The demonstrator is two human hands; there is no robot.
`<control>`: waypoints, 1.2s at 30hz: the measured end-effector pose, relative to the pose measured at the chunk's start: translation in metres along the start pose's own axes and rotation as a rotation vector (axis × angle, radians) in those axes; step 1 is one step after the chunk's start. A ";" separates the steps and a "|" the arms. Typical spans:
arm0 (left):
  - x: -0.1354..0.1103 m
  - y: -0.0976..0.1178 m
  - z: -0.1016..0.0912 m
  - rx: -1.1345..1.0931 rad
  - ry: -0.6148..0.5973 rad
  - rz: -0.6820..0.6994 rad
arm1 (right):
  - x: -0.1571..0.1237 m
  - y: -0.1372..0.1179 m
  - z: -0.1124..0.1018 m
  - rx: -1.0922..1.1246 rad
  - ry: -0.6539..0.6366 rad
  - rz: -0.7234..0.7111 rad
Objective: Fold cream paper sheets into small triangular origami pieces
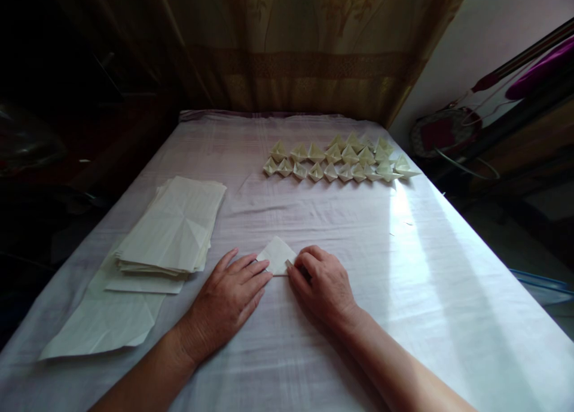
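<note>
A small piece of folded paper [277,255] lies on the cloth-covered table in front of me, its peak pointing away and its straight edge toward me. My left hand [228,289] is flat, palm down, with its fingertips resting on the paper's left corner. At the right corner, my right hand [323,283] has its fingers curled, with thumb and forefinger pinching the paper's edge. The fingers cover both side corners of the paper.
A stack of paper sheets [170,226] lies at the left, over a longer loose sheet [103,325]. Several folded paper boats [332,155] stand in rows at the back right. Behind the cloth-covered table [251,208] hangs a curtain [287,47].
</note>
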State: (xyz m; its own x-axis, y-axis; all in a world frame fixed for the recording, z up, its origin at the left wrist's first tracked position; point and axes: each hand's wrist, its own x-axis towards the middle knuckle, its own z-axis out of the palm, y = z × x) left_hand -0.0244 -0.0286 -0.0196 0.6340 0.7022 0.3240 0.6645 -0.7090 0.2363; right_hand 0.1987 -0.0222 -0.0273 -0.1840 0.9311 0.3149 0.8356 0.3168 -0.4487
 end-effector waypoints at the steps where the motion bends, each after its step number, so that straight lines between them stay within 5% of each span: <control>1: 0.000 0.000 0.000 0.006 0.000 0.001 | 0.000 0.000 0.000 -0.004 0.005 -0.003; 36: 0.006 0.015 -0.003 0.055 -0.023 -0.058 | 0.001 -0.003 0.002 -0.038 0.014 0.028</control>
State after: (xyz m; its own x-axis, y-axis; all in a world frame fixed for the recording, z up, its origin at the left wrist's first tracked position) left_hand -0.0119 -0.0346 -0.0112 0.6023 0.7435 0.2904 0.7205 -0.6630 0.2032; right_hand 0.1953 -0.0217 -0.0271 -0.1536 0.9368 0.3143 0.8593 0.2837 -0.4255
